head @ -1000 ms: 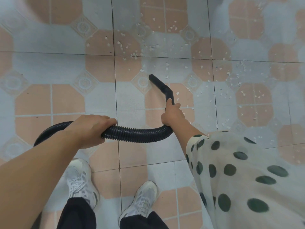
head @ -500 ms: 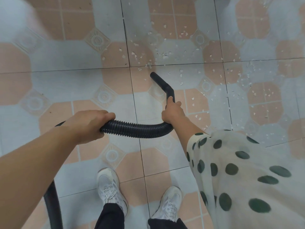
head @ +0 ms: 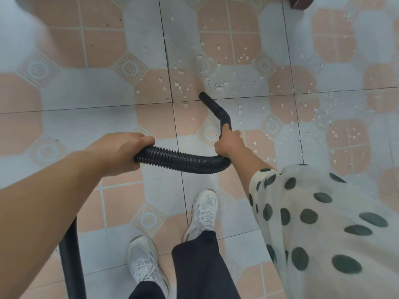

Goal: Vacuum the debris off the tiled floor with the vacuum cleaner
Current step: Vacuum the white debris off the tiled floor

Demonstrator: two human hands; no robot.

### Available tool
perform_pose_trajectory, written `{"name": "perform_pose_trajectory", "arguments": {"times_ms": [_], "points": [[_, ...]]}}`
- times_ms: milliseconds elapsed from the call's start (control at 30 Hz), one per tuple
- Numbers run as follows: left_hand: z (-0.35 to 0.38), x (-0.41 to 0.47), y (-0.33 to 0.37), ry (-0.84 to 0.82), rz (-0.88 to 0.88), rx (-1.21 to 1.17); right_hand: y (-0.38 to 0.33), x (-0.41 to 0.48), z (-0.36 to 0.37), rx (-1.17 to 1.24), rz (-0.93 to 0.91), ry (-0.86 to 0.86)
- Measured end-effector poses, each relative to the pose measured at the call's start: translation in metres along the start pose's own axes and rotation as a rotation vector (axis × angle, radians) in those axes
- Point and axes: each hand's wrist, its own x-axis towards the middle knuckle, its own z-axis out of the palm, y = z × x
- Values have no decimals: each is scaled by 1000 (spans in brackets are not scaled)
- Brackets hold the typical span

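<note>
Our left hand (head: 121, 152) grips the black ribbed vacuum hose (head: 183, 159), our right hand (head: 227, 143) its bent black nozzle (head: 212, 105), whose tip now comes forward to the white debris crumbs (head: 218, 86) on the pink-and-grey tiled floor (head: 86, 89), ready to suck them.

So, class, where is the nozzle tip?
Mid head view, the nozzle tip is by a tile seam among white debris, ahead of the right hand.
</note>
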Motion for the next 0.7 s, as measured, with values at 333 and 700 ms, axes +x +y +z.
{"name": "perform_pose_trajectory", "arguments": {"times_ms": [333,700], "points": [[25,-11,33,-106,-42,-135,15,-9,-12,-208,-92,-26],[60,-53,41,-171,-5,-83,40,-50,41,-187,-72,-40]]}}
